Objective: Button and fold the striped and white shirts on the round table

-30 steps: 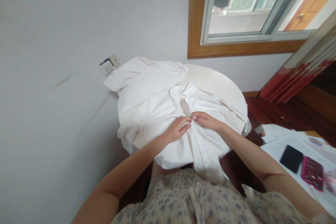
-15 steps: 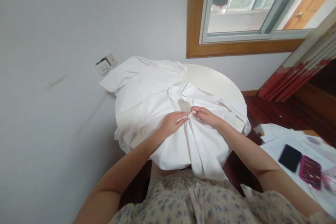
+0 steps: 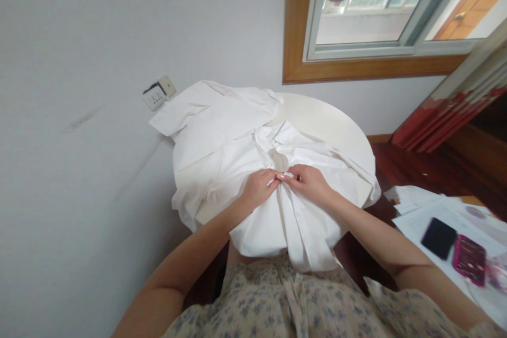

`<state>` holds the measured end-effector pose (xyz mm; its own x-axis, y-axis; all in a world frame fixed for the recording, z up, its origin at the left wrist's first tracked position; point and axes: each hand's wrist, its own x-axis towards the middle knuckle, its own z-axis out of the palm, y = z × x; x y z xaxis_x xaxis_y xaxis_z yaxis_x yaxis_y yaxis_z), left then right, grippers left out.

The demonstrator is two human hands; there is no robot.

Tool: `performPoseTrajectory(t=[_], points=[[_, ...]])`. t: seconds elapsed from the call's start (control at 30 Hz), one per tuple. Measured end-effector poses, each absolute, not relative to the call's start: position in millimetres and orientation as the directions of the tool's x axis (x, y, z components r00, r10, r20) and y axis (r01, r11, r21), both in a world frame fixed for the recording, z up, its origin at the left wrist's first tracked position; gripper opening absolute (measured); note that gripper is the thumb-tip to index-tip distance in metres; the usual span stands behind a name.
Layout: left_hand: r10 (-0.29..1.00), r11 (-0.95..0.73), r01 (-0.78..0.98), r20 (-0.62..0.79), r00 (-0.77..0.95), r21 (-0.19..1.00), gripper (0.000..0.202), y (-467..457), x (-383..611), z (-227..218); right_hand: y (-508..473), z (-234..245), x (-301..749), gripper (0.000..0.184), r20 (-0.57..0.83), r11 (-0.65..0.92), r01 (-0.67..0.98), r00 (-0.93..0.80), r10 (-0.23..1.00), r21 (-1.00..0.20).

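Observation:
A white shirt (image 3: 261, 243) is spread over a round cream table (image 3: 325, 116), its lower part hanging over the near edge in folds. My left hand (image 3: 259, 186) pinches the cloth near the shirt's opening. Against it, my right hand (image 3: 307, 180) grips the same spot, thumb and fingers closed on the fabric. The fingertips of both hands meet there; any button between them is hidden. Farther back on the left lies another white garment (image 3: 225, 111), loosely flat, with one corner reaching past the table's edge toward the wall.
A wall socket (image 3: 154, 97) sits just beyond the garment's corner. At the lower right, papers (image 3: 420, 216) lie with a black flat object (image 3: 439, 237) and a pink-cased phone (image 3: 469, 260). A red and cream curtain (image 3: 428, 116) hangs beside the window (image 3: 364, 26).
My right hand has turned slightly, its thumb now laid across the pinched cloth toward my left fingers. My left hand stays nearly in place. The view has shifted a little.

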<state>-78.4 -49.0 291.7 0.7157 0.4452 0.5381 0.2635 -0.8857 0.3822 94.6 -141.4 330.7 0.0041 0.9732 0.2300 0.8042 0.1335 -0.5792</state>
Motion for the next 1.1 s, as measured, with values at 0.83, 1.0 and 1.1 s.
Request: performPoseTrajectory(t=[0.83,1.0,1.1], points=[[0.420,-0.901,0.238,0.590,0.690,0.363,0.017,-53.3,-80.8,309.1,-120.4,302.4,95.8,0.053,0.135,0.078,0.210,0.269,0.954,-0.975],[0.348,-0.935,0.232,0.574,0.741,0.266,0.021,-75.5,-83.8,350.5,-119.6,327.2,110.1,0.051,0.297,0.155,0.420,0.299,0.907,-0.894],[0.281,-0.959,0.221,0.522,0.805,0.175,0.018,-102.8,-80.6,366.1,-120.3,340.9,109.2,0.049,0.387,0.201,0.529,0.269,0.882,-0.825]])
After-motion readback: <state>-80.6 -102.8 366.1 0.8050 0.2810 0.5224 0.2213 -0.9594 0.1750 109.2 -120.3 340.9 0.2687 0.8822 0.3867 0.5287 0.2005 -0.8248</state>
